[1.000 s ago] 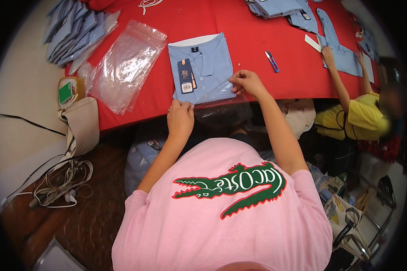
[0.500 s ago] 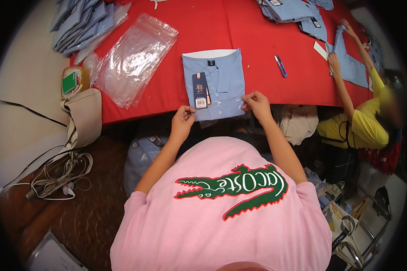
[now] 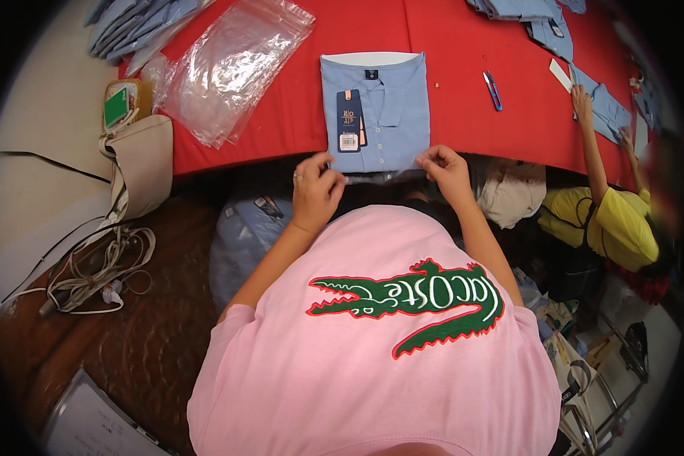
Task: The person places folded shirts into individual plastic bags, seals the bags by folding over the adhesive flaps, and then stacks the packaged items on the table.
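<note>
A folded light-blue shirt (image 3: 403, 91) lies on the table with its collar side away from me. Dark hang tags (image 3: 347, 114) rest on its left half, and small white buttons run down the front. Clear film of a plastic bag (image 3: 387, 177) shows along its near edge, over the table's rim. My right hand (image 3: 447, 169) pinches this film at the near right corner with thumb and forefinger. Fingers bent, my left hand (image 3: 314, 190) is at the near left corner by the film's other end; its fingertips are slightly blurred.
Clear plastic bags (image 3: 239, 68) lie left of the shirt on the red-covered table (image 3: 296, 114). Blue-handled thread snips (image 3: 493, 91) lie to the right. Stacked blue shirts (image 3: 140, 30) stand far left. A co-worker in yellow (image 3: 623, 228) handles blue cloth at the right.
The whole view has shifted, so the shirt sits higher in it. Both hands have drawn toward me from the shirt's near corners, and more film shows at its near edge.
</note>
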Demonstrator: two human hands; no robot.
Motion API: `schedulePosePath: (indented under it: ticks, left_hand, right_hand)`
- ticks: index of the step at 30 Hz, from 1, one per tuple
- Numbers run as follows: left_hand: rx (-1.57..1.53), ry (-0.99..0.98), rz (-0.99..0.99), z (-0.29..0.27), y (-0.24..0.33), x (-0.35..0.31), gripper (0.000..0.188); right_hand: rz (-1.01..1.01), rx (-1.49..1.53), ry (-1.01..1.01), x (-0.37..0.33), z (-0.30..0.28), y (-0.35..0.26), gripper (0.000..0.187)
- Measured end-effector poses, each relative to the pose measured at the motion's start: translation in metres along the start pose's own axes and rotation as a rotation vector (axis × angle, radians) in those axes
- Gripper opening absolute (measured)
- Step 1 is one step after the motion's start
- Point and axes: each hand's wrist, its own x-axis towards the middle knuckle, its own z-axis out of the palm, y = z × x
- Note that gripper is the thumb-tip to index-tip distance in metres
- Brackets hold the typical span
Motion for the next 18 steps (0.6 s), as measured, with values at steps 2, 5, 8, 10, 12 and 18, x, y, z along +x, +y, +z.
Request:
schedulePosePath:
  ticks: [2, 5, 8, 10, 12, 18]
  left_hand:
    - [-0.191, -0.114, 0.162, -0.007, -0.004, -0.008, 0.015]
    - [-0.798, -0.491, -0.617, -0.002, -0.004, -0.037, 0.013]
    - [-0.849, -0.719, -0.796, -0.011, -0.026, -0.037, 0.015]
    - [-0.645, -0.833, -0.578, -0.02, -0.035, -0.027, 0.017]
    - [-0.397, -0.968, -0.398, -0.02, -0.047, -0.02, 0.027]
    - [-0.59, -1.024, -0.266, -0.025, -0.029, 0.009, 0.032]
  right_hand:
    - [0.157, -0.041, -0.159, -0.011, 0.0, -0.014, 0.014]
    - [0.261, -0.09, -0.345, -0.022, 0.002, -0.027, 0.014]
    - [0.207, -0.105, -0.418, -0.028, 0.005, -0.014, 0.019]
    - [0.15, -0.254, -0.428, -0.031, 0.004, -0.01, 0.021]
    - [0.087, -0.436, -0.486, -0.029, 0.003, -0.009, 0.023]
    - [-0.022, -0.636, -0.592, -0.014, -0.014, 0.012, 0.026]
